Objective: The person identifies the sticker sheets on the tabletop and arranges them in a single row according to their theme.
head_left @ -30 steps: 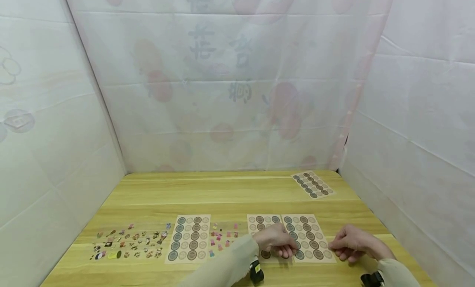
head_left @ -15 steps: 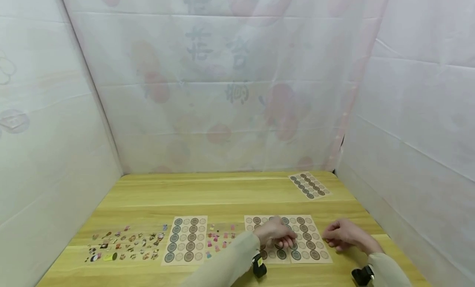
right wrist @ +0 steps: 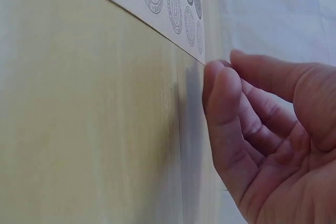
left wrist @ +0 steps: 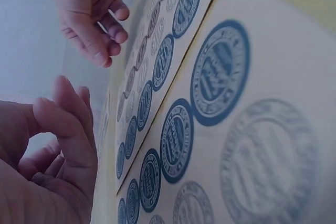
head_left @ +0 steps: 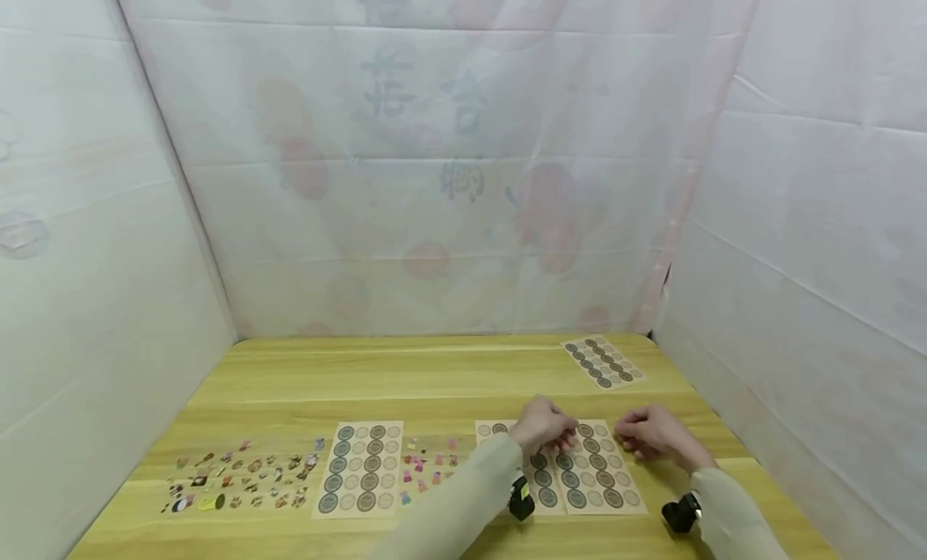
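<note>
Two cream sticker sheets printed with rows of round seals lie side by side, the right-hand sheet [head_left: 599,473] and its neighbour [head_left: 548,491]. Over their upper part is my left hand [head_left: 543,426], fingers loosely bent and covering part of both sheets. In the left wrist view its thumb and forefinger [left wrist: 68,124] come close together with nothing visible between them. Just off the right sheet's upper right edge hovers my right hand [head_left: 655,434]. The right wrist view shows its bent fingers [right wrist: 223,95] by the sheet's corner [right wrist: 197,51], thumb slightly apart, holding nothing visible.
Another seal sheet [head_left: 360,470] lies left of centre. Between it and the pair is a clear sheet of pink figures [head_left: 427,467]. Small colourful stickers [head_left: 253,479] spread at far left. A tilted seal sheet [head_left: 603,362] lies at the back right. Fabric walls [head_left: 434,222] enclose the table.
Both hands have moved away from me along the sheets, toward their upper edges. The right hand has also shifted left. The view has turned slightly, and the sheets stay in place.
</note>
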A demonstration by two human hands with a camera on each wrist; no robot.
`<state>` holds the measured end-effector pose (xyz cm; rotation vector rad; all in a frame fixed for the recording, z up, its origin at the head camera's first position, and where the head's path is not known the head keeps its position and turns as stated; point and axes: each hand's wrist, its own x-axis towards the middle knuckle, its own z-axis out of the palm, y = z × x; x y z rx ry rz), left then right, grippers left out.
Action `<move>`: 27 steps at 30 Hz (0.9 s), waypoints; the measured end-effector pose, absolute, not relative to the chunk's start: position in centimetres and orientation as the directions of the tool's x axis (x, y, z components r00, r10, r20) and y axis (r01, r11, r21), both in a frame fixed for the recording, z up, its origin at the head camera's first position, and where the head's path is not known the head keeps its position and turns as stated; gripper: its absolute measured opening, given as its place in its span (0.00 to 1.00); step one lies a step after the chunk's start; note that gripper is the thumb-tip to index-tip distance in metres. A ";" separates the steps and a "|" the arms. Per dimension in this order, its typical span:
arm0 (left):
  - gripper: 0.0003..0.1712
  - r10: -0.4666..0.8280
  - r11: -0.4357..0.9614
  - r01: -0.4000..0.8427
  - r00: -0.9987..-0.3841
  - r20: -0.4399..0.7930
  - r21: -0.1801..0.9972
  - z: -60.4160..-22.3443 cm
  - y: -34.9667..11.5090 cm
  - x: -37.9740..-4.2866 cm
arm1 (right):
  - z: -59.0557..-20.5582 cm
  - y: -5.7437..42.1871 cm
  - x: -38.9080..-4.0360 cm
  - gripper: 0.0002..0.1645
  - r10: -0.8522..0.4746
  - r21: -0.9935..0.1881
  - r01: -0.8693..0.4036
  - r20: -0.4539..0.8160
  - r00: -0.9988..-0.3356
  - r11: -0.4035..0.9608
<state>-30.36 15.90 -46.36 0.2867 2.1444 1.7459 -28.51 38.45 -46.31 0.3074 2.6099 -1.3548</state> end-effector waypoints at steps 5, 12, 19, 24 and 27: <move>0.13 0.323 0.199 -0.044 -0.940 -0.108 0.979 -46.7 16.9 -31.4 | -46.4 38.1 -29.7 0.11 0.138 -0.787 0.240 -0.196 -0.971 0.569; 0.10 0.245 0.156 -0.055 -0.965 -0.092 0.986 -47.1 18.3 -32.3 | -46.7 38.5 -31.2 0.12 0.202 -0.803 0.226 -0.134 -0.970 0.552; 0.10 0.211 0.255 0.056 -0.977 0.001 0.965 -47.9 18.8 -33.1 | -46.7 39.7 -32.7 0.15 0.293 -0.710 0.217 -0.016 -0.956 0.670; 0.09 0.217 0.372 0.154 -0.973 0.075 0.915 -47.9 18.9 -33.4 | -46.6 40.4 -33.9 0.18 0.322 -0.611 0.236 0.033 -0.946 0.756; 0.08 0.233 0.404 0.200 -0.966 0.111 0.893 -47.7 19.1 -33.6 | -46.5 40.8 -34.6 0.23 0.314 -0.572 0.246 0.022 -0.949 0.782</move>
